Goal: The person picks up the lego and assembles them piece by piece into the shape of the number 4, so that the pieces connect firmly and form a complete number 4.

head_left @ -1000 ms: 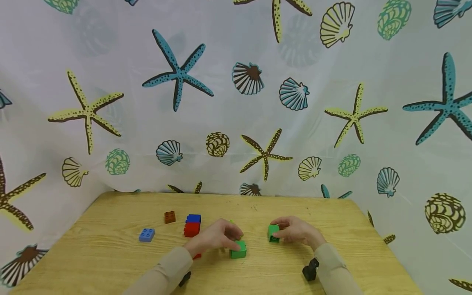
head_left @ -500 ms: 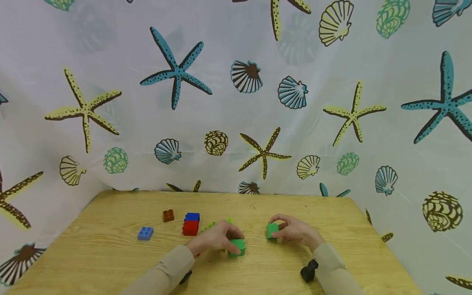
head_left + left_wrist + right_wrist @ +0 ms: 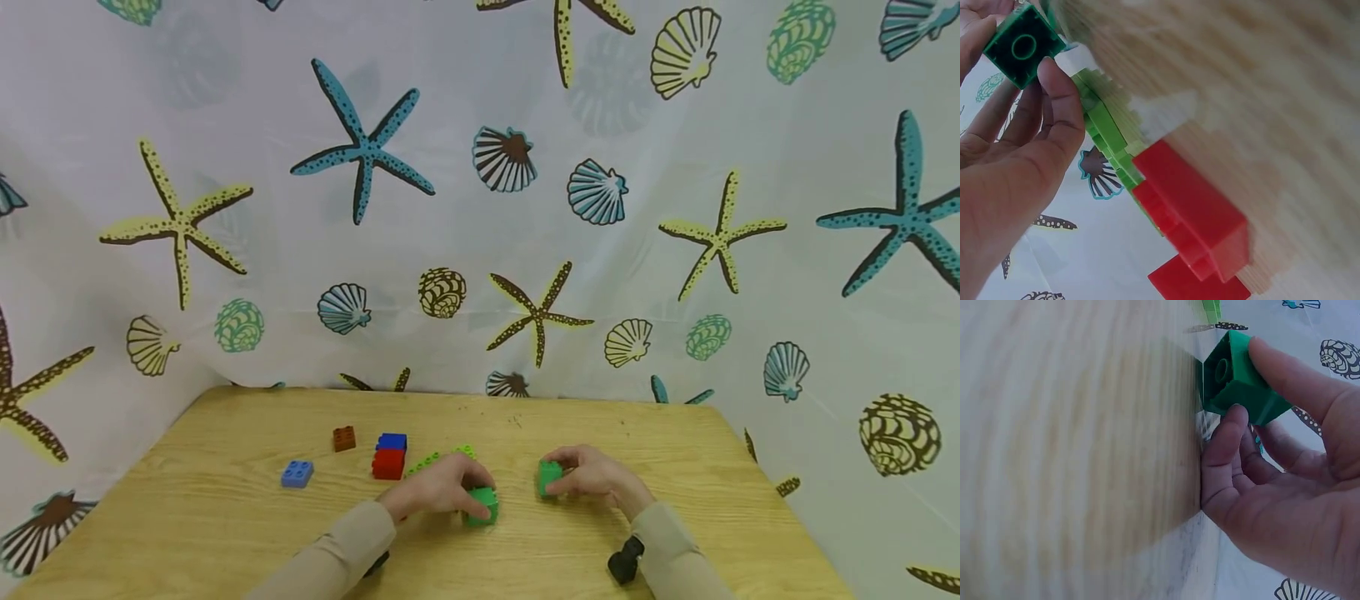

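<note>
My left hand (image 3: 441, 486) pinches a green toy building block (image 3: 482, 507) between thumb and fingers, low over the table. In the left wrist view the hollow underside of that block (image 3: 1024, 47) faces the camera. To the right, my right hand (image 3: 596, 477) grips a second green building block (image 3: 550, 479), its studs upward in the head view. The right wrist view shows this block (image 3: 1250, 384) between thumb and fingertips, hollow end toward the table. The two blocks are apart. Lime green bricks (image 3: 427, 461) lie behind my left hand, partly hidden by it.
Left of my left hand lie a red brick (image 3: 388, 464), a dark blue brick (image 3: 392, 442), a light blue brick (image 3: 297, 473) and a brown brick (image 3: 344, 438). In the left wrist view another red brick (image 3: 1194, 206) lies close by. A patterned curtain (image 3: 480, 250) hangs behind the wooden table (image 3: 225, 517).
My right hand has shifted slightly left and tilted its green block, so its hollow side no longer shows in the head view. My left hand has hardly moved, still pinching its block.
</note>
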Available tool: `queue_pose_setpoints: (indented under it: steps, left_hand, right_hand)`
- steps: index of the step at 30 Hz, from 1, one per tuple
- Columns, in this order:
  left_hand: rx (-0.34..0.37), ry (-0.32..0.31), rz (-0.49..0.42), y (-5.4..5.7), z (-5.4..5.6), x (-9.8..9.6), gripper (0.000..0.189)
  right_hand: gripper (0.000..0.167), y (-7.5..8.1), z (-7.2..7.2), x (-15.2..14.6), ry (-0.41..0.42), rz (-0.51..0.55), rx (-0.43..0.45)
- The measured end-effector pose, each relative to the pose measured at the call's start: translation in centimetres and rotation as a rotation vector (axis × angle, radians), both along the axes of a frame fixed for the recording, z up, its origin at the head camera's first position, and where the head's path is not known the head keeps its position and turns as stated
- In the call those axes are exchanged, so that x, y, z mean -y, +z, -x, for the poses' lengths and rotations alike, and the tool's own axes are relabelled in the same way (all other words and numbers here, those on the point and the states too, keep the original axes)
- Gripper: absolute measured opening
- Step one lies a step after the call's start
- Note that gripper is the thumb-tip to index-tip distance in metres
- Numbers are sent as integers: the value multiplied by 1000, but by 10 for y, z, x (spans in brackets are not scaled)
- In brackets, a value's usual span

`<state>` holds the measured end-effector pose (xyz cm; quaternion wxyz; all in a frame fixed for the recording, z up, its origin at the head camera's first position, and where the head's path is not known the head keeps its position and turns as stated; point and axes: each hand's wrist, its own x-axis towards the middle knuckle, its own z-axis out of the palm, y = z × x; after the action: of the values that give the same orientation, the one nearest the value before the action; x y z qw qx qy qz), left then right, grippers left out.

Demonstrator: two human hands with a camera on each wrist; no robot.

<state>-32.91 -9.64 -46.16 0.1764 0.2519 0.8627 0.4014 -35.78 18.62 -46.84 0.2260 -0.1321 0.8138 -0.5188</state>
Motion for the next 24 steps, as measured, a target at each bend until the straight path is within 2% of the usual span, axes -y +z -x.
queue_pose_setpoints:
  steps: [6, 10, 18, 24]
  left_hand:
    - [43, 3, -119, 6, -3, 4, 32]
    - [53, 37, -142, 6, -2, 5, 33]
    - [18, 135, -186, 7, 1, 4, 38]
    - [31, 222, -229, 5, 0, 4, 46]
  right_hand:
    - [49, 2, -2, 7, 2, -16, -37]
    - [47, 2, -5, 10, -7, -37, -35]
    - [46, 3, -8, 17, -31, -75, -51]
    - [45, 4, -14, 24, -4, -94, -61]
